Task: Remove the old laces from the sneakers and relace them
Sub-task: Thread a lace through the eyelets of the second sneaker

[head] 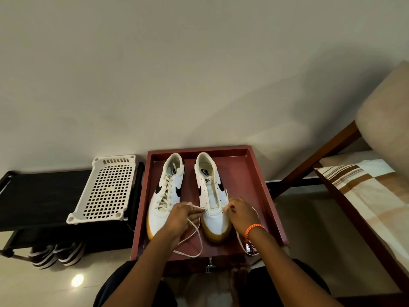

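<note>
Pinching cream lace, both hands (right sneaker, swoosh logo), red tray.

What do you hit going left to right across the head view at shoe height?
black shoe rack → white perforated basket → laced left sneaker → unlaced right sneaker → right rim of the red tray → wooden bed frame → striped bedding

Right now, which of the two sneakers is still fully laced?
The left sneaker in the red tray: cream lacing crisscrosses its whole tongue. The right sneaker has bare eyelets, with a lace only at the toe end.
</note>
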`<state>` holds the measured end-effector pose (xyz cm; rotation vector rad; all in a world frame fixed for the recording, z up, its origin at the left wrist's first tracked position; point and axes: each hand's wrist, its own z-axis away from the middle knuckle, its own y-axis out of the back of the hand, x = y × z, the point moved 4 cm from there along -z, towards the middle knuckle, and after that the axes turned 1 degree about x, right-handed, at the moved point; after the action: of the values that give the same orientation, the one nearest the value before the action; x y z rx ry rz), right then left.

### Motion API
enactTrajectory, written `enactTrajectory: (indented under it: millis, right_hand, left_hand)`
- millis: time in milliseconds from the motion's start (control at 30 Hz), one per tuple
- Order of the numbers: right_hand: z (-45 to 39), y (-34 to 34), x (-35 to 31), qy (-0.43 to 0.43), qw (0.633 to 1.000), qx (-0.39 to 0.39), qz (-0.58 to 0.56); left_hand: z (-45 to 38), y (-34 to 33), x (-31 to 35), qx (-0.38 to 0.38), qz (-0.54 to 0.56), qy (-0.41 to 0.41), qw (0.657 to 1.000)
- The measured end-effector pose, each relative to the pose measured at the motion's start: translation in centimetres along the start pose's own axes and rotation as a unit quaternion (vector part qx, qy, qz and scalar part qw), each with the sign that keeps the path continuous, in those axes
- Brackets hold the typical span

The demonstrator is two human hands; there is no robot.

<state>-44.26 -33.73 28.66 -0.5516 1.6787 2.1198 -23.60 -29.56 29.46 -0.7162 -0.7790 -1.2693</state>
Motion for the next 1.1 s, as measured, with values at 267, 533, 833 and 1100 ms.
enactTrajectory:
  millis: [267,533,833,1100]
  right_hand:
    - [1.1,6.6,-5.0,-0.007,0.984,-0.056,-0.167]
    - [5.9,17.7,-13.8,0.056,0.957,0.002,-0.283]
    - [12.6,29.0,-22.2,0.175,0.881,0.126,-0.421]
    - [15.7,33.5,-25.0,0.222,0.840,0.197,-0.455]
  left_hand:
    - [6.3,-0.6,8.3,0.025,-0.077,-0.156,0.985]
    - [15.2,-2.7,20.2,0.016,-0.068,-0.331,0.941]
    - [24.0,-3.9,29.2,0.048,-0.055,-0.451,0.890]
    - [30.1,-4.5,32.7,0.023,0.012,-0.471,0.882]
